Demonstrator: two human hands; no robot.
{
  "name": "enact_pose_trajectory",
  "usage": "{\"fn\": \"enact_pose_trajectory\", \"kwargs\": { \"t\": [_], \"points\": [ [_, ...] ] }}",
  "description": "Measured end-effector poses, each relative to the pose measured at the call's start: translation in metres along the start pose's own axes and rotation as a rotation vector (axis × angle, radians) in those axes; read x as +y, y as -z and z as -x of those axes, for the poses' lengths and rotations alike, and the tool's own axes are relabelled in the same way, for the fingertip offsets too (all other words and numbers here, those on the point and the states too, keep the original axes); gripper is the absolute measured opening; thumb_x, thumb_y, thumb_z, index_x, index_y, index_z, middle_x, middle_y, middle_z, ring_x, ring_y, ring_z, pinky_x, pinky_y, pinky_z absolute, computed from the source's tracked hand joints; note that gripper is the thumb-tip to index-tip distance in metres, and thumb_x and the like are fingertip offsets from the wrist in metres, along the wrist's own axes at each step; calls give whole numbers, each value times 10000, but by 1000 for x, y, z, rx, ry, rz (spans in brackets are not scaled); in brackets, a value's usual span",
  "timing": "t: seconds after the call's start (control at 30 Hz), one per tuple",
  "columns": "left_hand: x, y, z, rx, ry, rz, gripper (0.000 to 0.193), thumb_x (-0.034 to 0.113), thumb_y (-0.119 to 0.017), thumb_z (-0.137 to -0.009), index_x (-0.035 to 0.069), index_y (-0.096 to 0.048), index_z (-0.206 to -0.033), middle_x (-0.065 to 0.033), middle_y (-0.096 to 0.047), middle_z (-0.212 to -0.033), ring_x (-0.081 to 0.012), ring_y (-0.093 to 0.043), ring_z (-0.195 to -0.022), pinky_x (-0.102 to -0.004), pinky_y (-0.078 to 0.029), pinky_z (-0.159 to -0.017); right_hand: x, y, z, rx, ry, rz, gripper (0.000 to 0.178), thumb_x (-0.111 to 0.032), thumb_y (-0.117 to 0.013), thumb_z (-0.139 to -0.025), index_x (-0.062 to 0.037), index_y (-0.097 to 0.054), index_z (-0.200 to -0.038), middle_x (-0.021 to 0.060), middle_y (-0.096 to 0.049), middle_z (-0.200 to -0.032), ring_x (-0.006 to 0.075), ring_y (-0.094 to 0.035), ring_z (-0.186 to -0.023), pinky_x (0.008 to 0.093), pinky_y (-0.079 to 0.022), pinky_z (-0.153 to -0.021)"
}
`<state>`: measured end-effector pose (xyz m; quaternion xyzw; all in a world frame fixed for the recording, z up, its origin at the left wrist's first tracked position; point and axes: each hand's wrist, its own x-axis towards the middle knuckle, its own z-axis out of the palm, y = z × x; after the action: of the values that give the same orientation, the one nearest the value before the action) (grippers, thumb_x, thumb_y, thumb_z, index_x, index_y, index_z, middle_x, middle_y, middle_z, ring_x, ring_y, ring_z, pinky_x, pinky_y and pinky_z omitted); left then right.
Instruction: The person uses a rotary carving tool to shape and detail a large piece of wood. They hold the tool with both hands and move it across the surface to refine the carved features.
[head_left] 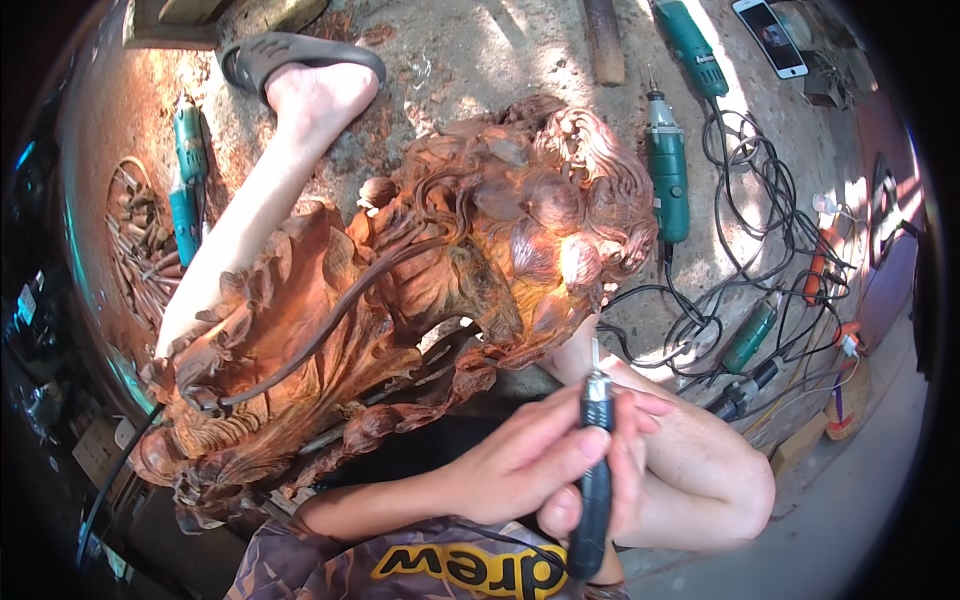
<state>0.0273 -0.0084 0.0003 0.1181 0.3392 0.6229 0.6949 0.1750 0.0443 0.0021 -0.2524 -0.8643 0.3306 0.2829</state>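
Observation:
A black rotary carving handpiece (594, 490) with a metal collar and a thin bit stands nearly upright in front of me, its bit pointing away. My left hand (525, 455) reaches across from the left, its fingers closed about the handpiece and the thumb pressed on its side. Behind and to the right of the grip, my right hand (628, 455) is also closed on the handpiece, its palm partly hidden. A large reddish-brown wood carving (330, 300), with rounded lumps, folds and curling strands, lies across my lap. The bit is close to the carving's near right edge.
Green power tools lie at the right, one beside the carving (668, 185), another farther off (692, 50). Tangled black cords (750, 200) spread nearby. A phone (770, 38) lies at far right. Another green tool (188, 180) and a basket of carving bits (140, 235) are at left.

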Motion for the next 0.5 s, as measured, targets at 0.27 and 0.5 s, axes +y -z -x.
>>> {"fn": "enact_pose_trajectory", "kwargs": {
  "t": [0.27,0.5],
  "points": [
    [20,12,15,179,99,-111,529,345,-299,-1135,-42,-383,-1485,-203,-542,-1430,-276,-543,-1319,-415,-391,-1148,-6,-52,-27,159,-196,-200,407,-234,-727,-920,85,-669,-1166,349,-688,-1185,399,-750,-935,404,-608,-787],
    [19,11,15,196,97,0,535,362,-281,-1134,-43,-368,-1472,-209,-546,-1403,-261,-561,-1273,-406,-407,-1128,-3,-60,-19,183,-178,-241,413,-252,-737,-933,81,-676,-1171,335,-683,-1213,380,-750,-934,389,-606,-785]
  ]
}}
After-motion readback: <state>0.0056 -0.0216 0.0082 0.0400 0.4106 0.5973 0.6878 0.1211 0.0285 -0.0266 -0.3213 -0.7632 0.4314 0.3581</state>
